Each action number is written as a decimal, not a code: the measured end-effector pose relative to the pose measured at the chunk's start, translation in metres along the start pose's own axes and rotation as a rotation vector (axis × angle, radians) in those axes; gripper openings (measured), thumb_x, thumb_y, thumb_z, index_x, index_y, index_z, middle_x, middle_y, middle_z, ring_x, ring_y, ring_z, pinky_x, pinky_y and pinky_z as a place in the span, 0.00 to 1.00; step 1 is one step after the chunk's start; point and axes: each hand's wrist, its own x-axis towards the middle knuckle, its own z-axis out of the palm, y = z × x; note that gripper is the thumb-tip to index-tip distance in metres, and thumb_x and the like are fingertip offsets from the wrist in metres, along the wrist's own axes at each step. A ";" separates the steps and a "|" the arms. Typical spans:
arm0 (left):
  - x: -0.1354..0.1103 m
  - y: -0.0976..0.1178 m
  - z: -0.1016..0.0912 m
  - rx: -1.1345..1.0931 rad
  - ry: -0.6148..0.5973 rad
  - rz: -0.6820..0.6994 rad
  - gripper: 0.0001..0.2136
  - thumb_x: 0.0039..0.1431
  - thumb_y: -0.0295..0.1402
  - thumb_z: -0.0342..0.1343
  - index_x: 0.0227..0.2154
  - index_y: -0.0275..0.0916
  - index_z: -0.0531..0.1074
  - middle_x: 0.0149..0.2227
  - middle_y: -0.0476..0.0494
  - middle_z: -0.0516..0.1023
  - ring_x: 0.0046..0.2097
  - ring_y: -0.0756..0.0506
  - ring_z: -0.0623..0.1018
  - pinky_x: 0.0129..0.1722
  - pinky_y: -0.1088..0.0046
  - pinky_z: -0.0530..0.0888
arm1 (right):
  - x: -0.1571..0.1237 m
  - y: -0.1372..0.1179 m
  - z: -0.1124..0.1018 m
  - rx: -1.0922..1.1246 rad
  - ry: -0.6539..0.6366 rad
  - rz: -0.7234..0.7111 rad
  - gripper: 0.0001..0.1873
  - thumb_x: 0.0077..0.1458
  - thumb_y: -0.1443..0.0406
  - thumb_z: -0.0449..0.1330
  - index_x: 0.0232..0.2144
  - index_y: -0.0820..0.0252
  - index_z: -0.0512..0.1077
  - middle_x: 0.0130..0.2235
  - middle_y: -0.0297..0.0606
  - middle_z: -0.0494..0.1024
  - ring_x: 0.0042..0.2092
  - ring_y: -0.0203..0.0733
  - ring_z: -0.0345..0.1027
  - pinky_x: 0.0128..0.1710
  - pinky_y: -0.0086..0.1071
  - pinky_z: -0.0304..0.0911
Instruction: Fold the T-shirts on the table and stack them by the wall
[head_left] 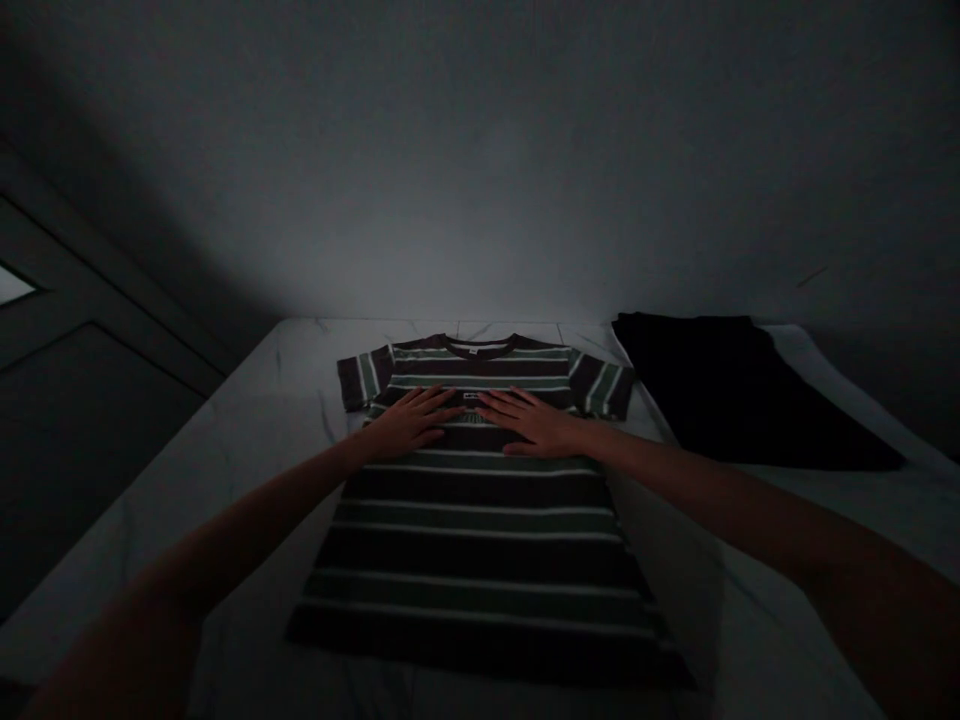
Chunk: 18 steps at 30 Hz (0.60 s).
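My left grip point(409, 422) and my right grip point(531, 422) are open, pressing flat on the striped T-shirt point(472, 520), which lies spread on the white marble tabletop point(225, 480) near a black cloth point(739, 395).

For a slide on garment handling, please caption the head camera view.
Left hand and right hand rest flat on a striped short-sleeved T-shirt laid on a marble-patterned surface.
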 end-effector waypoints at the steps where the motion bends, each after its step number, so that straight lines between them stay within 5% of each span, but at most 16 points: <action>1: -0.009 0.004 -0.001 -0.009 -0.015 0.037 0.26 0.72 0.46 0.37 0.70 0.50 0.49 0.73 0.45 0.42 0.73 0.38 0.45 0.69 0.52 0.45 | -0.007 -0.010 0.001 0.012 -0.007 -0.035 0.40 0.66 0.45 0.47 0.71 0.54 0.42 0.73 0.44 0.42 0.73 0.52 0.33 0.69 0.54 0.30; 7: -0.070 0.029 -0.008 -0.039 -0.081 0.145 0.27 0.71 0.47 0.41 0.70 0.56 0.47 0.74 0.49 0.38 0.73 0.36 0.43 0.69 0.49 0.44 | -0.054 -0.076 0.000 0.105 -0.065 -0.185 0.38 0.65 0.46 0.51 0.71 0.49 0.46 0.73 0.42 0.43 0.72 0.53 0.34 0.69 0.58 0.28; 14: -0.146 0.063 -0.019 -0.045 -0.094 0.105 0.25 0.70 0.45 0.44 0.68 0.58 0.52 0.74 0.50 0.40 0.72 0.35 0.46 0.69 0.48 0.49 | -0.121 -0.139 -0.001 0.256 -0.061 -0.224 0.33 0.64 0.51 0.55 0.68 0.38 0.52 0.73 0.35 0.46 0.72 0.55 0.37 0.68 0.62 0.30; 18: -0.175 0.082 -0.032 -0.016 -0.065 0.071 0.23 0.69 0.41 0.47 0.66 0.54 0.60 0.72 0.47 0.51 0.71 0.36 0.53 0.67 0.52 0.57 | -0.156 -0.170 -0.002 0.306 -0.130 -0.165 0.31 0.66 0.52 0.53 0.68 0.37 0.51 0.72 0.32 0.47 0.73 0.53 0.33 0.68 0.61 0.31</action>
